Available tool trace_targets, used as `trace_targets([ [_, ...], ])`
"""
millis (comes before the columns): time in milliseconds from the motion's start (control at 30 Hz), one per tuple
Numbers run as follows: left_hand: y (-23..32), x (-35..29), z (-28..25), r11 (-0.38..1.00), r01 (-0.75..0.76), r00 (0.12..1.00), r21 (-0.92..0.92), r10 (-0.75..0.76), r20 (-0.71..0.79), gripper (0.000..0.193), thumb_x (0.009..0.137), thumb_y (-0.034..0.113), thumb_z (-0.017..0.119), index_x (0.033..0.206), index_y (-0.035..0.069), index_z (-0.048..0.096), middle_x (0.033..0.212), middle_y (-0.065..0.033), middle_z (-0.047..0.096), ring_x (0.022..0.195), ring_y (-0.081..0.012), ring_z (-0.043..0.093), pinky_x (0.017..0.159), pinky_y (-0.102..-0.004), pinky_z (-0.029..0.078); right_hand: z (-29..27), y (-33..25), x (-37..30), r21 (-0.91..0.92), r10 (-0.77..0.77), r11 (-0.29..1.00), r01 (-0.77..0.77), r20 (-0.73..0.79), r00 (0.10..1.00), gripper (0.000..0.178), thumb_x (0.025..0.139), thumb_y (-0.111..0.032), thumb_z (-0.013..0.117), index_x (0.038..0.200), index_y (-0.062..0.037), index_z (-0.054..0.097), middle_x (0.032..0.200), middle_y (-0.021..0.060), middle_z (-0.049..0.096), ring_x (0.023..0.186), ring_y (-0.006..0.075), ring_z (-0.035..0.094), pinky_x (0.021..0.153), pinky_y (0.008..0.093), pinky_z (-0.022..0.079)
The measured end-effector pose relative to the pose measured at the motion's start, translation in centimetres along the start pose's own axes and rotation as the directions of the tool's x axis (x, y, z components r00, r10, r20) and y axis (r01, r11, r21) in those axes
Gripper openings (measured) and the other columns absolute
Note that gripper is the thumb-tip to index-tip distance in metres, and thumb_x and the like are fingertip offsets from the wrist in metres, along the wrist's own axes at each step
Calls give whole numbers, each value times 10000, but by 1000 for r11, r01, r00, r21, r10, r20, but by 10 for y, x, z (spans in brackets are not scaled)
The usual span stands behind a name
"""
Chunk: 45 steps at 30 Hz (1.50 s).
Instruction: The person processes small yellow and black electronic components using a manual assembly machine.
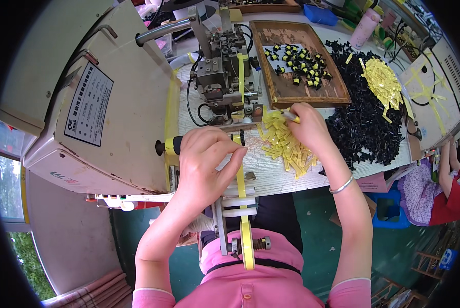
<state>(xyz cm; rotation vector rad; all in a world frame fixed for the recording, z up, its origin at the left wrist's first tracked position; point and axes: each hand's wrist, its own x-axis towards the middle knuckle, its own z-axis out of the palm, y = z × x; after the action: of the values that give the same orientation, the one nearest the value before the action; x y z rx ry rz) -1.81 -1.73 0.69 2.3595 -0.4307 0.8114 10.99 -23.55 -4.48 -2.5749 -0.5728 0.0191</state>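
Observation:
My left hand (207, 159) is curled at the machine's dark spindle (169, 146), thumb and fingers drawn together. Just beyond its fingertips shows a small black-and-yellow part (238, 138); whether the fingers grip it is hidden. My right hand (310, 126) is closed around a slim yellow piece (290, 116), too small to identify, over a pile of short yellow tape strips (291, 151). A yellow tape band (241, 179) runs from a roll (247, 244) at my waist, up past my left hand to the metal mechanism (221, 72).
Left stands the machine's large beige housing (122, 118). A wooden tray (304, 97) holds several yellow-wrapped black parts (302, 61). Many loose black parts (366, 133) cover the table's right side, with another yellow strip pile (383, 83) on them. Another person's arm (445, 174) shows far right.

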Motion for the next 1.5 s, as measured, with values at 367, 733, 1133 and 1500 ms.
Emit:
trace_targets([
  [367, 6, 2, 2, 996, -16, 997, -82, 22, 74, 107, 719, 3, 720, 794, 35, 652, 790, -75, 613, 737, -232, 599, 653, -327, 458, -10, 5, -12, 191, 104, 979, -78, -130, 986, 246, 787, -85, 654, 996, 35, 605, 908, 191, 652, 877, 352, 624, 773, 383, 481],
  [733, 22, 9, 13, 468, 669, 741, -578, -487, 463, 167, 878, 62, 632, 1015, -21, 585, 904, -31, 609, 766, -66, 602, 555, -193, 494, -32, -73, -57, 815, -3, 552, -177, 214, 977, 94, 812, -20, 673, 895, 14, 642, 723, 36, 634, 535, 58, 514, 483, 209, 423],
  [1133, 15, 1, 11, 430, 672, 731, -603, -518, 445, 106, 884, 64, 627, 936, -20, 591, 786, -27, 613, 672, -61, 598, 517, -191, 483, -26, -76, -62, 876, -36, 476, -81, 112, 993, 75, 858, -52, 644, 874, 15, 615, 711, 24, 584, 554, 49, 490, 475, 197, 379],
  [1500, 14, 0, 8, 310, 712, 678, -630, -539, 500, 106, 899, 89, 617, 923, -13, 600, 757, -19, 612, 659, -62, 592, 523, -197, 479, -10, -85, -67, 915, 4, 399, -67, 72, 997, 72, 839, -40, 667, 870, 17, 638, 737, 19, 608, 627, 71, 537, 554, 216, 430],
])
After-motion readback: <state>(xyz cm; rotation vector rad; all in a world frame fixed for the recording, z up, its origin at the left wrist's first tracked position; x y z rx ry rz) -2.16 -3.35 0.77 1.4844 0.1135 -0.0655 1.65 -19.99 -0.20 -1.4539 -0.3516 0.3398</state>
